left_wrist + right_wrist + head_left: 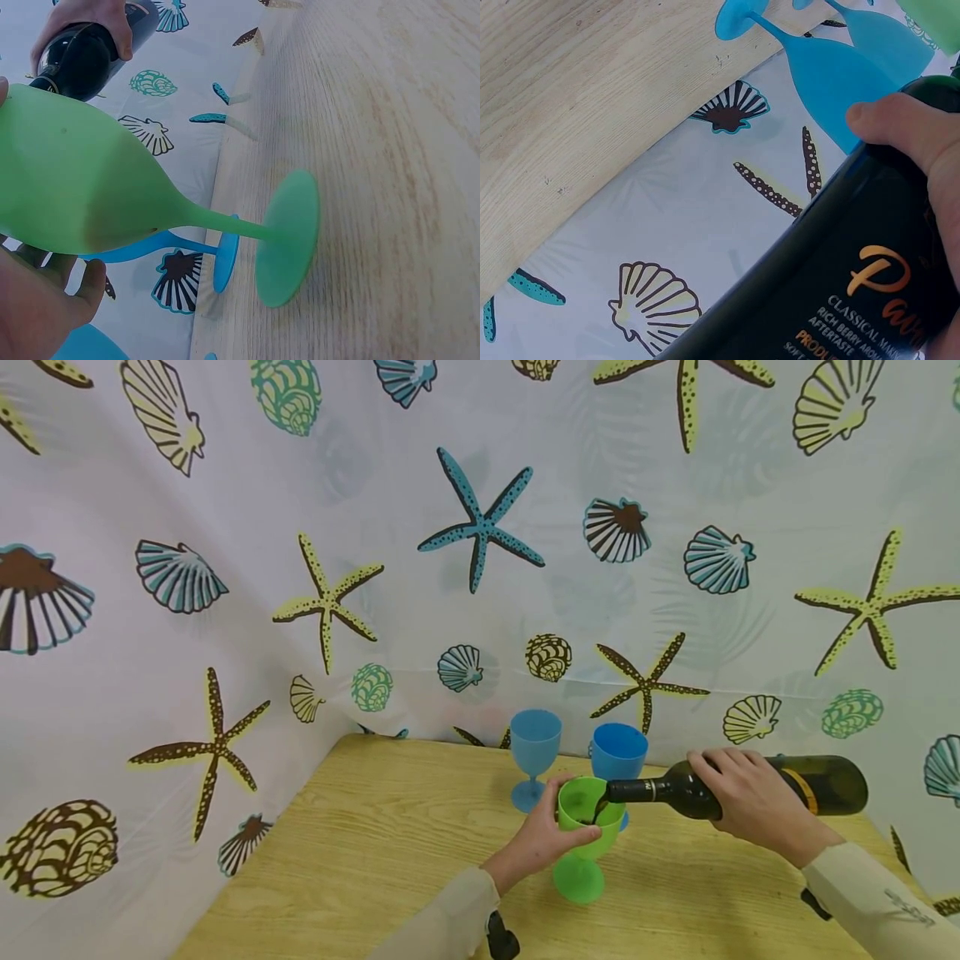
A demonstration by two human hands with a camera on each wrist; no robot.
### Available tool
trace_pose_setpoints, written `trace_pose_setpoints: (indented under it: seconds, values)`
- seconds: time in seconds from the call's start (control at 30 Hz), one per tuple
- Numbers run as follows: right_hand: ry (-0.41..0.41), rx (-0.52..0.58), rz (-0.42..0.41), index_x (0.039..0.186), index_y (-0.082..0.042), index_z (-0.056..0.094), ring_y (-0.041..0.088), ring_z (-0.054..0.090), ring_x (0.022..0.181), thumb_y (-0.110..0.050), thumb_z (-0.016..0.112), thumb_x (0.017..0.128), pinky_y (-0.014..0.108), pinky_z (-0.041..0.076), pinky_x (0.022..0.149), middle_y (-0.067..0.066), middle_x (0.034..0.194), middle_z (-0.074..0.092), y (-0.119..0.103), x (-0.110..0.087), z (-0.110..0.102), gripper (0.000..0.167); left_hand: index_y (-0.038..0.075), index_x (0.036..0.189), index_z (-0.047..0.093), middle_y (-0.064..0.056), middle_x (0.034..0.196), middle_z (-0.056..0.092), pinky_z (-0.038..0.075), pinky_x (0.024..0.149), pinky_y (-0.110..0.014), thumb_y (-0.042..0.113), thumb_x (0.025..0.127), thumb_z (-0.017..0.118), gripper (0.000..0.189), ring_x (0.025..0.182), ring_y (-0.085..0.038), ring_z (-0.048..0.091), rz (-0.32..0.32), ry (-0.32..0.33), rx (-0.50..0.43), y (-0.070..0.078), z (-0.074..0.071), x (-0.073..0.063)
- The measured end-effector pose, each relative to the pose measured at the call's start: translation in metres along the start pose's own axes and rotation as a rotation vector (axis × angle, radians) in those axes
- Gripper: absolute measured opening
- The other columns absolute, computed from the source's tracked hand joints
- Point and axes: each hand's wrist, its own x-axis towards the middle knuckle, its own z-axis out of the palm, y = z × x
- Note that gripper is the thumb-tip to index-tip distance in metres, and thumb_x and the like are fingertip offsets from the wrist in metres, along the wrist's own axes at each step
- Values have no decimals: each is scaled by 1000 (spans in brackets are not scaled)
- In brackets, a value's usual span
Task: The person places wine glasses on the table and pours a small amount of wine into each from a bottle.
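Note:
My left hand grips the bowl of a green plastic goblet, fingers behind it and thumb across the front. In the left wrist view the goblet's round foot is close over the wooden table. My right hand holds a dark wine bottle round its shoulder, tipped nearly level with the neck pointing left. The bottle's mouth is at the goblet's rim, and a dark stream of liquid runs from it into the bowl. Gold and white lettering shows on the bottle's label in the right wrist view.
Behind the green goblet stand two blue goblets, a lighter one on the left and a deeper blue one on the right, partly hidden. A wood-grain table lies beneath. White cloth printed with shells and starfish hangs around its back and sides.

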Motion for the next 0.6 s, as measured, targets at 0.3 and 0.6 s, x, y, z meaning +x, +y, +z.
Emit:
trace_pose_setpoints:
  seconds: [0.3, 0.6]
  values:
    - [19, 6, -10, 119, 0, 51, 36, 58, 89, -29, 95, 42, 51, 49, 73, 20, 103, 59, 0, 1, 0, 93, 10, 143, 26, -12, 126, 47, 47, 87, -37, 17, 87, 69, 71, 111, -27, 51, -13, -10, -25, 6, -1, -3]
    - [14, 10, -3, 119, 0, 52, 36, 59, 89, -26, 93, 44, 51, 49, 74, 20, 103, 59, 0, 1, 0, 89, 16, 142, 28, -7, 124, 48, 47, 88, -37, 23, 86, 71, 71, 110, -23, 52, 9, -1, -9, -5, 0, 1]
